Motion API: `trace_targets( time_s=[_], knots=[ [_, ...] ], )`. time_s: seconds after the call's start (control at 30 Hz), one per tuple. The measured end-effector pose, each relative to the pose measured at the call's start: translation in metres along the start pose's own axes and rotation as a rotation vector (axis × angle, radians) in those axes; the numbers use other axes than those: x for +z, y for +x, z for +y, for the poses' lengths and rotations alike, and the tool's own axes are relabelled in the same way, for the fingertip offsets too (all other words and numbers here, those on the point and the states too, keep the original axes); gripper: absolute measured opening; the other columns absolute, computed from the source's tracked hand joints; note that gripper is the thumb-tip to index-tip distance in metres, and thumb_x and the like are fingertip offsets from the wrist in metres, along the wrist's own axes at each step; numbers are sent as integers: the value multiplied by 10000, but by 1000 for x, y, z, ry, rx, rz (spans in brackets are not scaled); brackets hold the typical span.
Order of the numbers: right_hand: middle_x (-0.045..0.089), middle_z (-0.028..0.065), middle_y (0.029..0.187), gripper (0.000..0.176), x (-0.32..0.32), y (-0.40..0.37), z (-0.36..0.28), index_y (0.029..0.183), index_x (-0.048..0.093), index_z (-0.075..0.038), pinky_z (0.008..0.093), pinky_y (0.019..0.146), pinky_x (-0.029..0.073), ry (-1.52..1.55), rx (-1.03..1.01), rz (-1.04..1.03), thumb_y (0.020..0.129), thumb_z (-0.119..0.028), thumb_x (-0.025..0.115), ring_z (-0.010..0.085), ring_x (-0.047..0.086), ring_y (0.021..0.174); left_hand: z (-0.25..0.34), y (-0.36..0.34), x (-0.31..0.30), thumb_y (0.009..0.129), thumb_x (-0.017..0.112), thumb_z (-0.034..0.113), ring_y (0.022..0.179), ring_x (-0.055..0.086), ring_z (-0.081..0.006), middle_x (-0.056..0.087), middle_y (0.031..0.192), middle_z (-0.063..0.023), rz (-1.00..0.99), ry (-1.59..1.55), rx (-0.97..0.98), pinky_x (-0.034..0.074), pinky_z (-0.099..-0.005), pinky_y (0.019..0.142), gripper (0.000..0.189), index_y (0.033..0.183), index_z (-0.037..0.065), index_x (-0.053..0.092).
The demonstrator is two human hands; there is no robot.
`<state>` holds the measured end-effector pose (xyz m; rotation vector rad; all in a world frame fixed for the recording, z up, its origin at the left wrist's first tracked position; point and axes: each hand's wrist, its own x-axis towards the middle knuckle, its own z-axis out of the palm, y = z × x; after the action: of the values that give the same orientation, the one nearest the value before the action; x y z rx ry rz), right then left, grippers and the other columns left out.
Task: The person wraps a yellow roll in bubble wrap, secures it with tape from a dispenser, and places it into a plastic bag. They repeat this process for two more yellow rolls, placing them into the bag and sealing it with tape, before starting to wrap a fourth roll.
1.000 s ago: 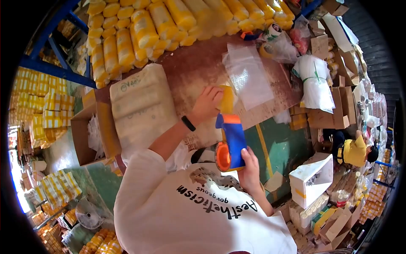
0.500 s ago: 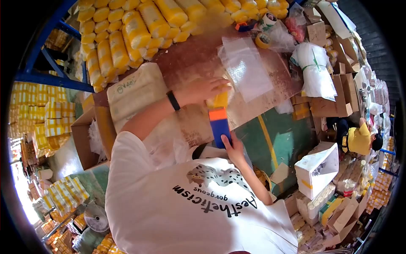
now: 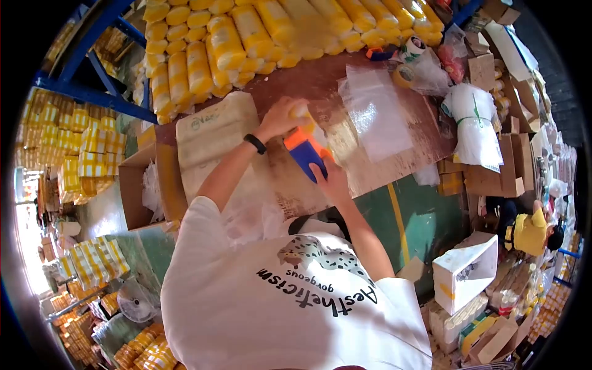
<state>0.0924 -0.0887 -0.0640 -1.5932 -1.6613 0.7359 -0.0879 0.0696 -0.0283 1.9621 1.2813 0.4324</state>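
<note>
My right hand (image 3: pixel 333 179) grips a blue and orange tape dispenser (image 3: pixel 305 157), its orange end tilted up and left beside the other hand. Wearing a black wristband, my left hand (image 3: pixel 282 117) is bent over the near end of a small pale packet with yellow tape (image 3: pixel 316 128) on the table. Its fingers are curled at the packet's upper end and partly hidden. Flat to the right lie clear plastic bags (image 3: pixel 377 114). A beige sack-like bundle with green writing (image 3: pixel 216 132) lies left of my left forearm.
Yellow-taped rolls (image 3: pixel 246 34) are stacked along the table's (image 3: pixel 296 77) far edge. Tape rolls (image 3: pixel 404 75) sit at the back right, near a tied bundle of white bags (image 3: pixel 470 117). An open carton (image 3: pixel 169 185) stands at left. A person in yellow (image 3: pixel 530 231) is at far right.
The dispenser and my right hand have moved up and left, and the dispenser is tilted more. My left hand has gone from stretched-out fingers to curled ones at the packet. The view has shifted.
</note>
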Motion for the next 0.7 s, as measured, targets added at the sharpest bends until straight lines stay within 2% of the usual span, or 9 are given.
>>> trace_targets(
  time_s=[0.1, 0.23, 0.3, 0.4, 0.5, 0.63, 0.7],
  knots=[
    [608, 212, 699, 319, -4, -2, 4, 962, 595, -37, 451, 568, 477, 21, 53, -40, 875, -344, 590, 388, 603, 630, -39, 8, 6, 775, 705, 307, 1130, 506, -216, 547, 1208, -87, 112, -202, -84, 382, -312, 964, 456, 1173, 117, 588],
    [606, 207, 679, 321, -33, -32, 54, 964, 592, -38, 451, 551, 465, -15, 193, -136, 870, -344, 603, 392, 605, 628, -104, 30, 18, 743, 728, 267, 1086, 553, -183, 600, 1183, -88, 143, -521, -210, 414, -280, 916, 467, 1163, 98, 614],
    [603, 208, 673, 326, -51, -54, 82, 944, 583, -31, 442, 543, 462, -100, 127, -101, 862, -345, 617, 391, 605, 625, -114, 34, 20, 750, 730, 219, 1095, 545, -167, 597, 1199, -63, 127, -629, -326, 414, -275, 912, 457, 1167, 74, 614],
    [602, 208, 670, 323, -71, -66, 95, 910, 577, -27, 440, 539, 462, -74, 191, -116, 858, -342, 626, 393, 598, 619, -125, 47, 25, 788, 711, 241, 1092, 537, -158, 598, 1157, -43, 79, -697, -394, 396, -271, 938, 419, 1162, 80, 611],
    [586, 196, 638, 318, -87, -54, 92, 865, 574, -20, 410, 517, 452, -84, 178, -78, 852, -331, 638, 368, 586, 569, -135, 60, 35, 777, 704, 276, 1120, 531, -171, 591, 1214, -68, 5, -736, -384, 387, -271, 943, 475, 1185, 54, 606],
    [549, 173, 581, 311, -129, -18, 65, 825, 575, -10, 339, 488, 420, -28, 337, -236, 848, -310, 650, 303, 549, 501, -135, 70, 40, 807, 696, 289, 1082, 548, -157, 596, 1190, -47, -9, -625, -422, 395, -265, 938, 462, 1209, 83, 598],
    [554, 179, 590, 310, -138, -9, 53, 827, 570, -6, 346, 490, 422, -28, 313, -271, 850, -305, 648, 308, 557, 508, -136, 73, 41, 809, 694, 307, 1083, 550, -157, 601, 1189, -48, 1, -600, -468, 395, -264, 938, 472, 1212, 79, 599]
  ],
)
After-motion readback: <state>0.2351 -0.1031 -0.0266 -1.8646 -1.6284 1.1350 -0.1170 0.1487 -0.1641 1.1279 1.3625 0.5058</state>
